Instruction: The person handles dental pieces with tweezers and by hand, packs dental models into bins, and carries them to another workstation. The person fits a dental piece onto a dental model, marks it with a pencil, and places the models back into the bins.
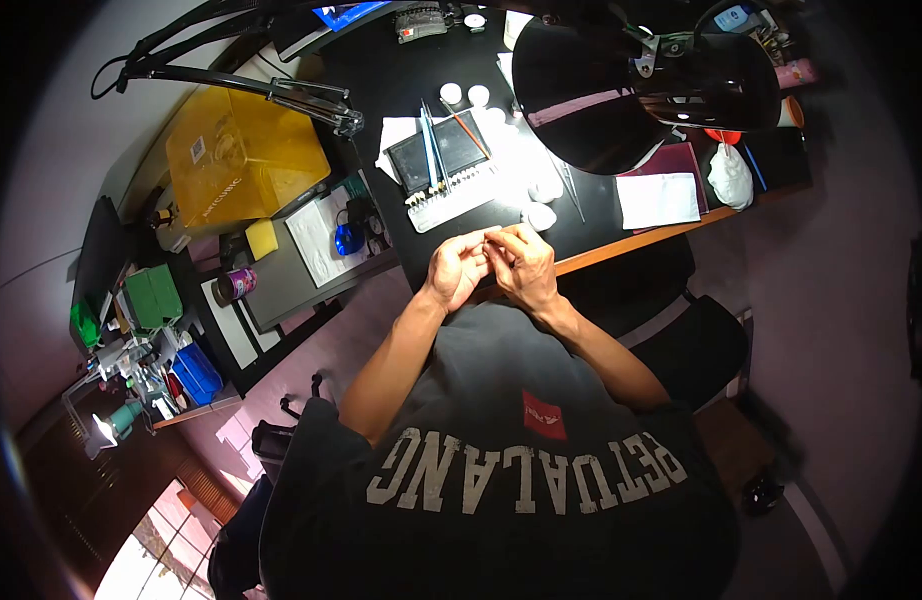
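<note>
Both hands meet in front of the chest, at the desk's front edge (621,243). My left hand (463,268) has its fingers bent inward, with the tips close to those of my right hand (524,265). The right fingers are pinched together. Anything between the fingertips is too small to make out. Beyond the hands lie a white rack of small pieces (451,205) and a dark tray (411,160) with brushes (431,140) across it. Small white jars (539,216) stand just past the right hand, and tweezers (573,190) lie beside them.
A black lamp (581,90) overhangs the desk. Folded white tissue (659,202) and a crumpled white bundle (730,178) lie at the right. A yellow cover (236,150) stands on the left, near a blue object (349,238). A black chair (696,350) is below the desk edge.
</note>
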A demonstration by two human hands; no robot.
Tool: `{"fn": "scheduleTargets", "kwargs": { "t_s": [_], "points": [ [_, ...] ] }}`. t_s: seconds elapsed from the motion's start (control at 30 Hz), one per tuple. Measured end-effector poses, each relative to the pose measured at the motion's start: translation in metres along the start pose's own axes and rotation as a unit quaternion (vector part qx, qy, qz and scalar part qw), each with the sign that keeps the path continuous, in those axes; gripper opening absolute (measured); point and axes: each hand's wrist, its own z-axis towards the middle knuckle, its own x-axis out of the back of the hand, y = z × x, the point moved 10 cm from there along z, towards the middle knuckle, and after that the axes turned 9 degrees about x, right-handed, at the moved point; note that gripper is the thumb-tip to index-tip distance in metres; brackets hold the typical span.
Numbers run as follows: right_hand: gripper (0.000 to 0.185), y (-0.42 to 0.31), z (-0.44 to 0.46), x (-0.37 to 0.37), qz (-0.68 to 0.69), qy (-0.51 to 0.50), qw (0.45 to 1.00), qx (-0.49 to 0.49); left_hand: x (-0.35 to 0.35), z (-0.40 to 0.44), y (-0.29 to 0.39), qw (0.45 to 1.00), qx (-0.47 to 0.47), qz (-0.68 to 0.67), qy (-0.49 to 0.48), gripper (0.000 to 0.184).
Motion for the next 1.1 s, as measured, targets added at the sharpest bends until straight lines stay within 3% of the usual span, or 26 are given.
{"fn": "scheduleTargets", "kwargs": {
  "t_s": [0.1, 0.23, 0.37, 0.63, 1.1],
  "points": [
    [0.014, 0.011, -0.002, -0.001, 0.054, 0.000, 0.997, -0.051, -0.004, -0.006, 0.006, 0.999, 0.002, 0.032, 0.025, 0.043],
    [0.011, 0.035, -0.019, -0.010, 0.178, 0.005, 0.962, -0.206, -0.006, -0.015, 0.010, 0.993, 0.014, 0.101, 0.067, 0.037],
    [0.012, 0.035, -0.026, -0.009, 0.286, 0.012, 0.926, -0.244, -0.021, -0.029, 0.016, 0.990, 0.002, 0.109, 0.089, 0.034],
    [0.011, 0.017, -0.021, 0.012, 0.343, 0.031, 0.908, -0.238, -0.031, -0.042, 0.038, 0.982, -0.052, 0.156, 0.096, 0.028],
    [0.014, -0.019, 0.000, 0.037, 0.237, 0.031, 0.967, -0.091, -0.071, -0.057, 0.064, 0.953, -0.112, 0.265, 0.095, 0.026]
  ]
}}
